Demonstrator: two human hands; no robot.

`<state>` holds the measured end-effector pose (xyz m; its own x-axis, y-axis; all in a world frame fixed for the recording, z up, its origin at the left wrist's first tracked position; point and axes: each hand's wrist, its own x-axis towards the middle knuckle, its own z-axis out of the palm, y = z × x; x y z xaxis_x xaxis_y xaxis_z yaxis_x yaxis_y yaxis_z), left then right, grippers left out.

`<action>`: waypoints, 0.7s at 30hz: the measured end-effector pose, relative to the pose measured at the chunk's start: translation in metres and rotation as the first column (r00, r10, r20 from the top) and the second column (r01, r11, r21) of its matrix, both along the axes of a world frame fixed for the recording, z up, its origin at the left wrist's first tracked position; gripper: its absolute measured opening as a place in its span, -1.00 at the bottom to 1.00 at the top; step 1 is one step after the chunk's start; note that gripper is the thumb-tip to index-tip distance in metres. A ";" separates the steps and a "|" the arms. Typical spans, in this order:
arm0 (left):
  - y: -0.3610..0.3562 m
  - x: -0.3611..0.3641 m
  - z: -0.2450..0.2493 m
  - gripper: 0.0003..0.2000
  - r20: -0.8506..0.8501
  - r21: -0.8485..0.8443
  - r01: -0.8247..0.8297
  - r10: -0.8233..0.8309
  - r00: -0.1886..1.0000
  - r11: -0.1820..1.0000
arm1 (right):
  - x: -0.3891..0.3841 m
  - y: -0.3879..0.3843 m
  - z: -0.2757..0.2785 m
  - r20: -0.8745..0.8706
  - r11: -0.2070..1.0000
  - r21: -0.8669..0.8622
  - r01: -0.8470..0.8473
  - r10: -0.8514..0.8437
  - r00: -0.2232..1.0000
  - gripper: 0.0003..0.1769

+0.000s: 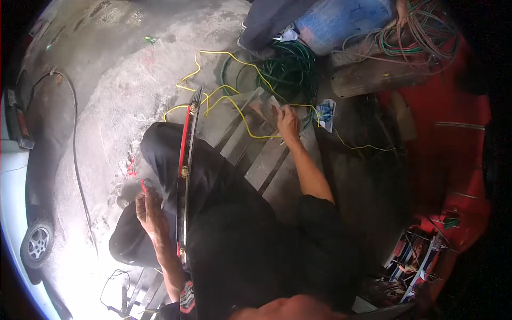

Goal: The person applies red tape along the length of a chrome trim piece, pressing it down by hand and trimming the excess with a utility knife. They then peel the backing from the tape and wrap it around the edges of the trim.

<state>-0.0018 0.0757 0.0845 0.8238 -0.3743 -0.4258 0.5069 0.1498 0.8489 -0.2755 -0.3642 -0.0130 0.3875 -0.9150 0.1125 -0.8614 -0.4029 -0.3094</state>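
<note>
My left hand (pixel 151 210) is at the lower left beside my knee, its fingers closed round a small red object (pixel 143 185). A long curved strip (pixel 184 170), red along one edge and dark along the other, with round brass-coloured fittings, lies across my lap between my arms. Further forward and right, my right hand (pixel 288 122) reaches down by a small flat piece (pixel 274 104) above the wooden slats (pixel 250 154); its fingers look pressed together. Whether they hold that piece is too small to tell. Yellow cord (pixel 242 114) runs close to this hand.
Green hose (pixel 293 66) lies coiled ahead, near another person's leg (pixel 269 21) and a blue barrel (pixel 344 21). That person's hand (pixel 402 13) is by coiled hoses (pixel 418 32). A car wheel (pixel 38 242) stands left; a tool drawer (pixel 410 261) is lower right.
</note>
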 end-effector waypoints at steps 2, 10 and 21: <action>0.004 0.001 0.006 -0.85 -0.017 -0.001 -0.013 0.013 1.000 1.000 | -0.005 -0.013 -0.009 -0.086 0.999 -0.031 -0.044 0.042 0.995 -0.68; -0.024 -0.006 0.044 -0.82 0.202 0.409 0.091 -0.187 0.961 0.908 | -0.024 -0.031 -0.075 -0.137 0.982 -0.116 -0.149 0.133 0.982 -0.72; -0.057 -0.011 0.044 -0.90 0.493 0.058 0.133 -0.145 0.858 0.989 | 0.104 0.094 0.100 0.427 0.880 -0.048 -0.472 0.445 0.787 -0.83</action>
<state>-0.0127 0.0192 0.1282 0.8681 -0.4962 0.0145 0.0337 0.0880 0.9955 -0.1717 -0.2702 0.0875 0.6922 -0.6513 0.3110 -0.3652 -0.6877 -0.6274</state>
